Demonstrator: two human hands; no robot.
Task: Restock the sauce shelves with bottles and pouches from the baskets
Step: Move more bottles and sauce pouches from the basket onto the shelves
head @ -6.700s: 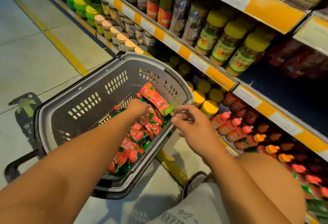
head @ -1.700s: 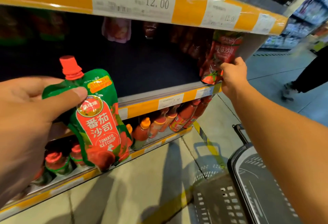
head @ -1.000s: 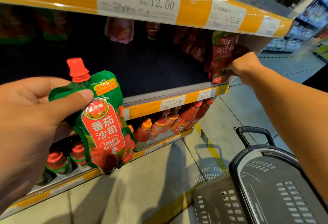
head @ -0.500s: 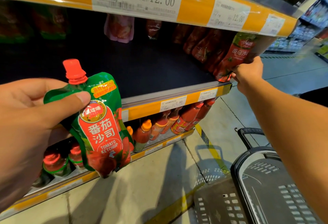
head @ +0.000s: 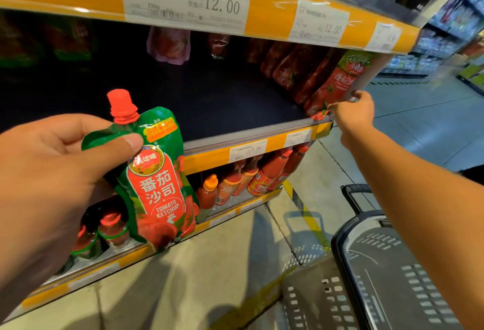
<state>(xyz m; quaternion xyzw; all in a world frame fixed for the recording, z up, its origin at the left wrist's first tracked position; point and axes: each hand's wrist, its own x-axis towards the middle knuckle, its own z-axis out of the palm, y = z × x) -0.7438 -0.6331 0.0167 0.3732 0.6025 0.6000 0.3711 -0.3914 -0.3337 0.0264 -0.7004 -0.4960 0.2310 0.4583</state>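
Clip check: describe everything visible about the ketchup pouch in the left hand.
The ketchup pouch is a glossy, flexible spouted pack, green at the top and edges, with a red front panel printed "TOMATO KETCHUP" under Chinese characters, a round gold emblem and an orange sticker. Its red screw cap sits at the upper left corner. It hangs roughly upright, tilted slightly, in front of the shelves. The left hand pinches its upper part, thumb across the front; nothing else visibly touches it.

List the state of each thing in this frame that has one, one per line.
Ketchup pouch: red cap on, upright, gripped by the left hand.
Shelved pouch: leaning at the shelf's right end, right hand at its lower edge.
Middle shelf: mostly bare.
Basket: on the floor, handle raised.
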